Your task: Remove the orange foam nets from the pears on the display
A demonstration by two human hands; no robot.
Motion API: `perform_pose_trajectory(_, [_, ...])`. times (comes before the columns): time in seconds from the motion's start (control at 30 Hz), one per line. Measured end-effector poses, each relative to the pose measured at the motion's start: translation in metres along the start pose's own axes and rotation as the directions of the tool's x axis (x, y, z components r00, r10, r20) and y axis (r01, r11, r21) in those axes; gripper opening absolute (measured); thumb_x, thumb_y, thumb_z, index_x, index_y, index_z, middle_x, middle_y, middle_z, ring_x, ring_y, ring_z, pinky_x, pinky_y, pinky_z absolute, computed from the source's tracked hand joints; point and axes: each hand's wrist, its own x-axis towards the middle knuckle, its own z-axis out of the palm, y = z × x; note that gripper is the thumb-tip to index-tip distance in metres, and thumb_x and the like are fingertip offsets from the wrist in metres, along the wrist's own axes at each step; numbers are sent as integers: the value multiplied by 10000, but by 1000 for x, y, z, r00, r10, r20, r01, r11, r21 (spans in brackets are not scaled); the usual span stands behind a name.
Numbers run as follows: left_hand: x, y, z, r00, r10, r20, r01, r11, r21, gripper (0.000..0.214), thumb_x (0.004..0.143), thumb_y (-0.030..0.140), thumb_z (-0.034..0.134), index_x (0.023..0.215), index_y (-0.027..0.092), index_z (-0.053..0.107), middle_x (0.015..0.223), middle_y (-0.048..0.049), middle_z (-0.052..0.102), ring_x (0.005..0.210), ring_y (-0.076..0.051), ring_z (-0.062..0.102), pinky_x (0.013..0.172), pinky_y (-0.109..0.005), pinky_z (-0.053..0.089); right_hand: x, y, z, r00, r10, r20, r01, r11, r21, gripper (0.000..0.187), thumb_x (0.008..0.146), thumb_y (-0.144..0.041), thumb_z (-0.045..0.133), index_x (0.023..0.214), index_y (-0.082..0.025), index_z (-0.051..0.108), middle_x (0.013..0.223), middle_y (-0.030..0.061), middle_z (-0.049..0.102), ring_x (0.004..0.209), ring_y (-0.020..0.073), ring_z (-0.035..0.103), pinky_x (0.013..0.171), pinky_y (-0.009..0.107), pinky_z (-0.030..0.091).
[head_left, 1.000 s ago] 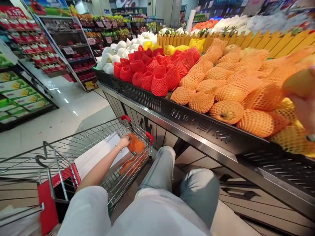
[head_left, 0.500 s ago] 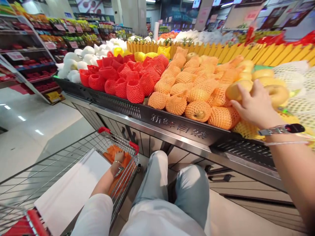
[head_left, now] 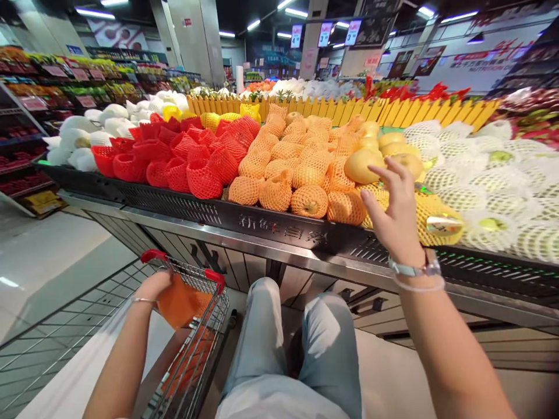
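Looking down through the head camera, I have jeans-clad knees [head_left: 262, 326] lowest in my view. To their left stands my shopping cart [head_left: 215, 280], a white panel [head_left: 82, 361] lying in it. At the cart's red-cornered end my left hand [head_left: 157, 285] grips a piece of orange netting [head_left: 181, 305] (its fingertips are mostly hidden from me), and more orange stuff shows lower in the basket.

My right hand [head_left: 395, 215] holds nothing; its fingers are spread over the front of the produce table [head_left: 218, 235], a watch [head_left: 417, 266] on the wrist. Just beyond the fingers sits a bare yellow fruit [head_left: 364, 166], beside the orange-netted fruit [head_left: 309, 201]; I cannot tell whether they touch it. Yellow-netted fruit [head_left: 437, 215] lies below and to the right of the hand.

Along the table I see red nets [head_left: 174, 154] left of the orange ones, white-wrapped fruit [head_left: 87, 131] at the far left and white-netted fruit [head_left: 476, 183] on the right. Behind runs a yellow picket fence [head_left: 314, 109]; farther back, price signs [head_left: 324, 35] hang near the ceiling lights.
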Motion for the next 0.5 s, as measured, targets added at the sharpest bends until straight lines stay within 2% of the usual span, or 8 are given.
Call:
perform_pose_trajectory(0.07, [-19, 14, -41, 998, 10, -58, -9, 1000, 23, 143, 734, 232, 434, 845, 183, 509, 769, -115, 640, 721, -291, 614, 698, -397, 453, -26, -18, -1, 998, 23, -56, -14, 988, 153, 326, 913, -327, 515, 1206, -196, 572, 1288, 121, 542, 1257, 237, 476, 1082, 477, 348])
perform_pose_trajectory(0.13, [-42, 44, -75, 983, 123, -136, -132, 989, -61, 193, 832, 370, 384, 935, 232, 472, 842, -52, 643, 744, -230, 602, 722, -341, 460, -55, -31, 6, 993, 113, -41, -94, 942, 323, 262, 918, -334, 502, 1134, -229, 607, 1167, 81, 624, 1141, 236, 565, 1007, 475, 427])
perform_pose_trajectory(0.2, [-61, 87, -96, 935, 268, -232, -317, 926, -207, 247, 856, 471, 396, 970, 263, 465, 865, -17, 635, 770, -207, 597, 718, -310, 460, -87, -40, 22, 966, 244, 88, -257, 848, 463, 218, 915, -342, 513, 1062, -242, 638, 1073, 68, 663, 1031, 230, 618, 925, 439, 489])
perform_pose_trajectory(0.23, [-66, 111, -99, 907, 311, -285, -386, 884, -264, 265, 856, 491, 419, 994, 270, 469, 862, -10, 632, 785, -206, 602, 723, -309, 462, -102, -43, 32, 935, 306, 177, -353, 782, 513, 204, 908, -350, 527, 1033, -243, 649, 1041, 65, 675, 991, 226, 633, 897, 417, 507])
perform_pose_trajectory(0.3, [-68, 160, -94, 854, 320, -409, -493, 749, -442, 324, 848, 506, 462, 1071, 273, 438, 878, -15, 626, 808, -207, 610, 720, -313, 475, -131, -46, 51, 853, 401, 335, -521, 612, 595, 209, 894, -375, 547, 1006, -238, 657, 995, 64, 692, 918, 215, 657, 851, 381, 532])
perform_pose_trajectory(0.37, [-59, 205, -73, 837, 334, -434, -546, 564, -619, 360, 847, 494, 484, 1112, 269, 394, 927, -30, 634, 831, -198, 626, 738, -314, 490, -156, -46, 67, 789, 433, 436, -610, 464, 643, 258, 877, -403, 562, 1046, -232, 655, 995, 66, 701, 893, 215, 665, 831, 362, 540])
perform_pose_trajectory(0.43, [-46, 240, -43, 826, 407, -391, -546, 401, -736, 336, 854, 480, 486, 1084, 262, 375, 943, -39, 646, 833, -190, 642, 728, -305, 498, -176, -45, 76, 759, 463, 458, -639, 396, 659, 310, 849, -420, 591, 1083, -228, 657, 1044, 69, 696, 954, 229, 652, 859, 357, 528])
perform_pose_trajectory(0.5, [-35, 265, -13, 798, 494, -344, -536, 324, -779, 314, 861, 478, 488, 1052, 250, 389, 902, -40, 651, 805, -185, 641, 694, -292, 492, -192, -43, 78, 732, 532, 425, -648, 353, 675, 334, 829, -439, 611, 1075, -221, 667, 1098, 71, 683, 1023, 244, 628, 897, 356, 508])
